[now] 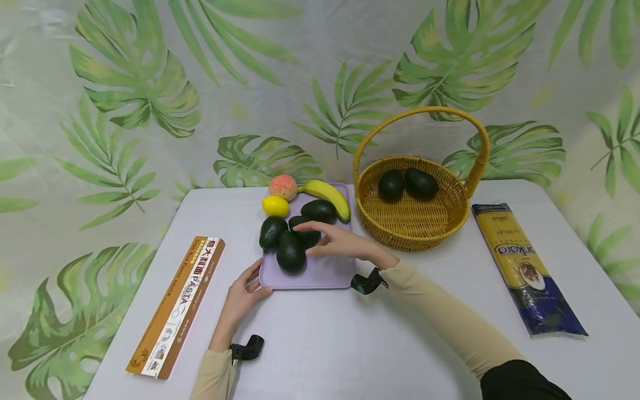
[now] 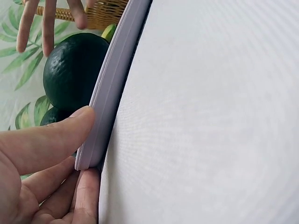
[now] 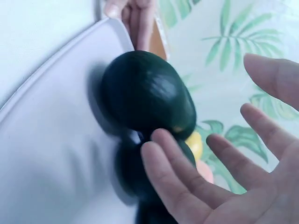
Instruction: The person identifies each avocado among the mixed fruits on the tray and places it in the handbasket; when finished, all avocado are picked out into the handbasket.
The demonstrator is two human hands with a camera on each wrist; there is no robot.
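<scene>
Closely, hands (image 1: 340,243) flank avocados (image 1: 291,253) — tray (image 1: 327,275) bare front-right.

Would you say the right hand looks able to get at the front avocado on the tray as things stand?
Probably yes: the right hand, open and empty, is close beside the front avocado, with nothing visible between them.

So it's a white table (image 1: 375,344) — purple tray (image 1: 330,275) on it around 11 o'clock, wicker basket (image 1: 405,236) at 1, yellow-and-blue packet (image 1: 527,269) at 3 — plus a long pasta box (image 1: 175,308) at 9.
</scene>
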